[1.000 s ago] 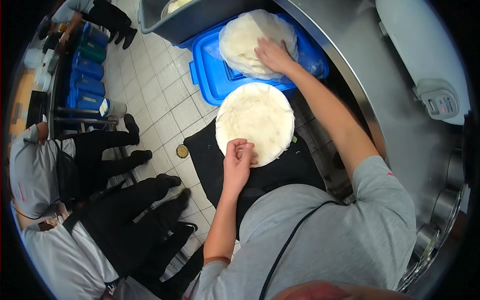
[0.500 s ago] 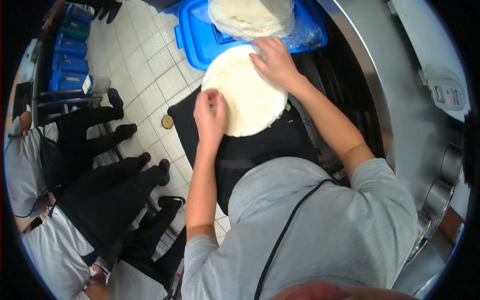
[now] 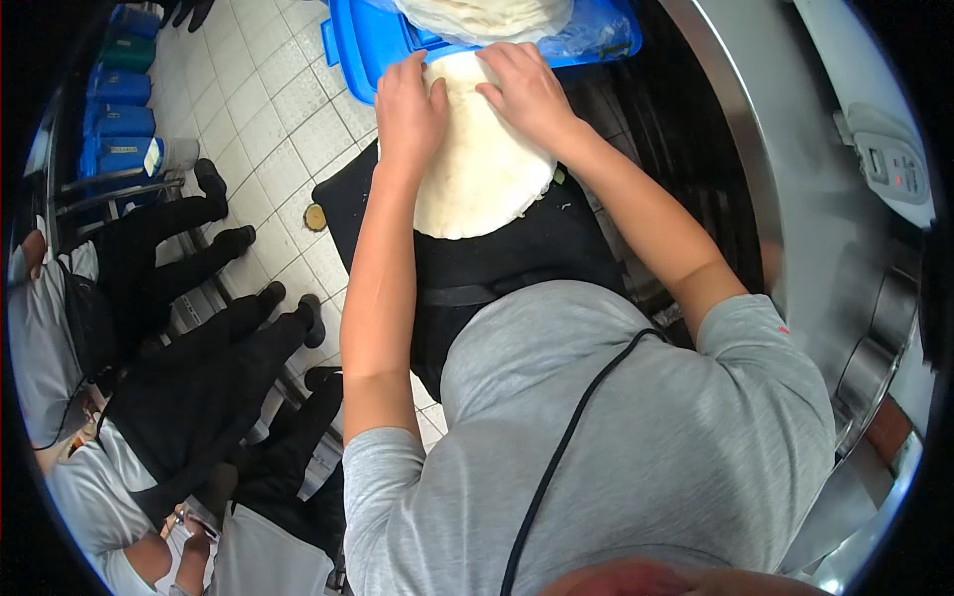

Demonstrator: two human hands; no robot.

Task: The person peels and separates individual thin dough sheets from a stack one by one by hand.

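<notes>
A large round flour tortilla (image 3: 477, 169), pale and thin, lies over the black apron (image 3: 586, 233) at my lap. My left hand (image 3: 409, 119) grips its far left edge, with the fingers curled over the rim and the thumb on top. At the far right edge, my right hand (image 3: 527, 94) holds it the same way; its fingertips are partly out of sight. Just beyond both hands, a stack of similar tortillas (image 3: 487, 18) rests on clear plastic in a blue tub or lid (image 3: 356, 50), cut off by the top of the view.
A curved metal counter (image 3: 735, 109) runs along my right, with a white device (image 3: 894, 174) on it. At left, people in black trousers (image 3: 169, 387) stand near blue bins (image 3: 119, 119). A small round yellowish thing (image 3: 314, 218) lies on the tiled floor (image 3: 268, 119).
My left hand has gone from the tortilla's left side to its far edge, level with my right hand. The whole scene sits slightly higher and further left in view.
</notes>
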